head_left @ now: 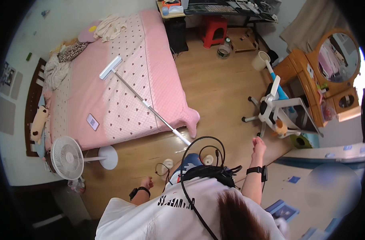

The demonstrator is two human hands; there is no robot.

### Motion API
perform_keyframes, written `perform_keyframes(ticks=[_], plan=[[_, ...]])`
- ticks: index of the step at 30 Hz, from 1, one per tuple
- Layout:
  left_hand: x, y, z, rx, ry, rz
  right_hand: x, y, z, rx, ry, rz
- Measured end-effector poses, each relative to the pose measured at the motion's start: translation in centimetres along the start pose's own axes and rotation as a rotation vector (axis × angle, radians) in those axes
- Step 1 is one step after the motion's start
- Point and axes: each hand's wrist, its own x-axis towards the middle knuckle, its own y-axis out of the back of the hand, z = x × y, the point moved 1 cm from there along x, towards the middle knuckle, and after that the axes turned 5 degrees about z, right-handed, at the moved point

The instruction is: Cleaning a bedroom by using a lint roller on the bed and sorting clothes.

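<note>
My left hand (147,183) hangs low over the wooden floor, its fingers loosely bent and apart, with nothing visible in it. On the other side, my right hand (258,148) is held out in front of me, also with nothing visible in it, its fingers slightly bent. Both wrists wear dark straps. A long-handled mop (144,102) with a flat white head lies across the pink bed (90,92); its white grip end slants off the bed toward my feet, apart from both hands. On the bed a phone (93,122) lies face up.
A white fan (67,157) stands at the left by the bed's near side. To the right are a white swivel chair (270,106) and a wooden dressing table (296,66) with a mirror. A red stool (213,32) sits below the desk. Black cable (184,180) loops before my body.
</note>
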Motion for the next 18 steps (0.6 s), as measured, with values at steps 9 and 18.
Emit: perform_keyframes(ticks=[9,18], plan=[[-0.9,-12.4,-8.9,-0.135,0.225,-0.051,10.2,-13.1,-13.8,0.002,0.343,-0.316],[-7.3,-26.0,1.6,-0.377,0.171,-0.088,15.9,-31.4,-27.5,-0.111,0.619,-0.531]])
